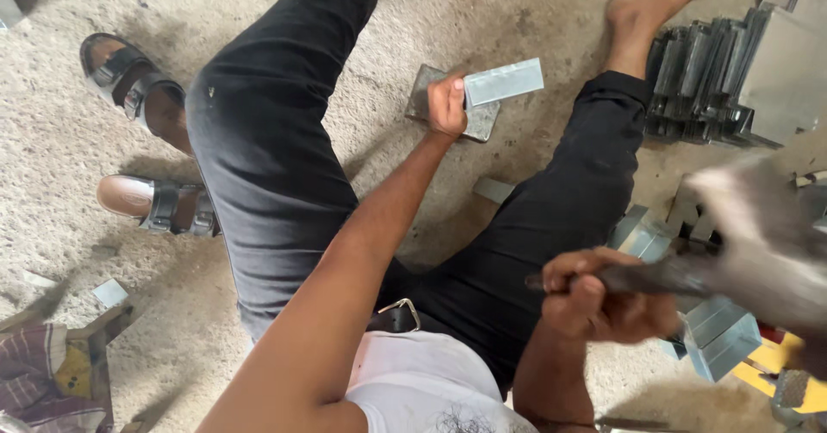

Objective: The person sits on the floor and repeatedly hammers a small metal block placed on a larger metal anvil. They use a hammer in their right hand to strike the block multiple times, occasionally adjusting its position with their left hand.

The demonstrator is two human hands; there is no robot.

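Galvanised channel (504, 81), stiff, light and sharp-edged, lies on a steel block (476, 121) on the floor, far centre. Left hand (447, 105) pinches its near end; right hand (594, 299) clenches a hammer (758, 243).
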